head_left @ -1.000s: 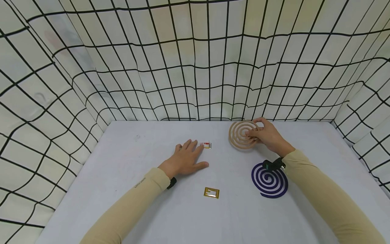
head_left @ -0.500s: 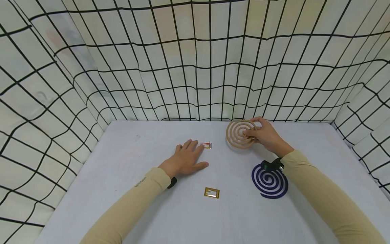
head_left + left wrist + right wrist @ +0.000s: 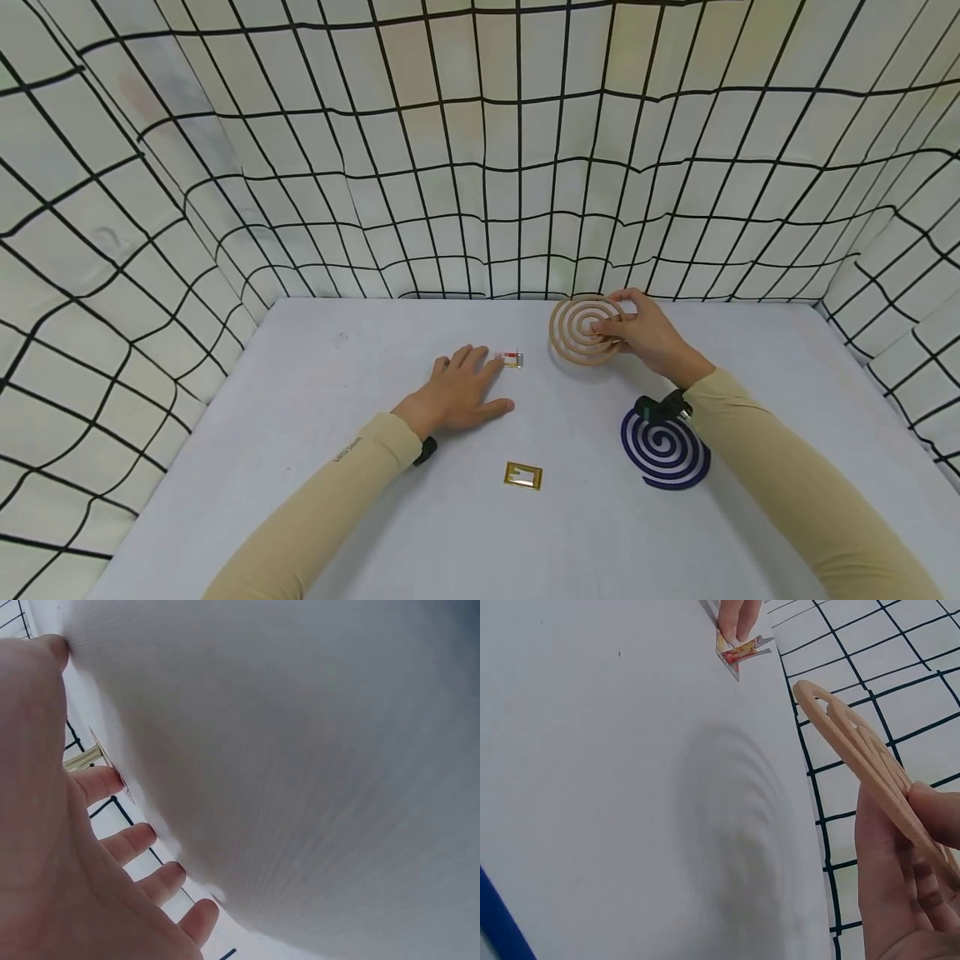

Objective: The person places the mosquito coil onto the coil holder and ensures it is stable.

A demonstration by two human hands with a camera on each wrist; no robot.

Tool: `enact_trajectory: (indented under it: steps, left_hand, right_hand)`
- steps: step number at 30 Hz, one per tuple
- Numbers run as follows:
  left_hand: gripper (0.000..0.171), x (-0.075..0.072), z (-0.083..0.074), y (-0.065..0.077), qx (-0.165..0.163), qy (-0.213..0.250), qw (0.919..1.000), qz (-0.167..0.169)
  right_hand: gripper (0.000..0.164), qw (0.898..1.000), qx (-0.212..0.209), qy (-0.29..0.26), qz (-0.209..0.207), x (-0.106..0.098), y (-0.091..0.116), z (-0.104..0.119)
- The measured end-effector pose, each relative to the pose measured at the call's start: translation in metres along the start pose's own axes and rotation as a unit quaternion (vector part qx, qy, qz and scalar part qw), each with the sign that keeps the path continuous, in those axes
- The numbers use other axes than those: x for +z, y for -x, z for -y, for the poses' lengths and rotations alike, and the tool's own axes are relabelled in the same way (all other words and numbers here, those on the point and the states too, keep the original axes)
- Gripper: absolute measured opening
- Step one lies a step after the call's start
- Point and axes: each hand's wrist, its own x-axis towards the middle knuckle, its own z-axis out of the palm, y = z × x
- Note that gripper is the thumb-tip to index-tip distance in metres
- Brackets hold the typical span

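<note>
Pinched between thumb and fingers, a tan mosquito coil is in my right hand, raised over the far part of the table. Its shadow falls on the cloth in the right wrist view. My left hand lies palm down with fingers spread. One fingertip of it presses the edge of a small metal coil stand, whose bent tab sticks up. A dark purple mosquito coil lies flat under my right wrist, partly covered by the wrist camera.
A second gold-rimmed metal stand lies flat nearer me on the white table. Behind the table and at both sides rises a white wall with black netting.
My right hand has moved a little to the left with the tan mosquito coil, closer to the far stand. The left hand stays in place.
</note>
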Motion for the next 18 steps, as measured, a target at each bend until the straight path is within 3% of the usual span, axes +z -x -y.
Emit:
enact_trajectory:
  steps: [18]
  left_hand:
    - [0.083,-0.002,0.000,0.002,0.000,0.008,1.0000,0.004]
  right_hand:
    - [0.065,0.999,0.005,-0.034,0.006,0.015,-0.009,-0.002]
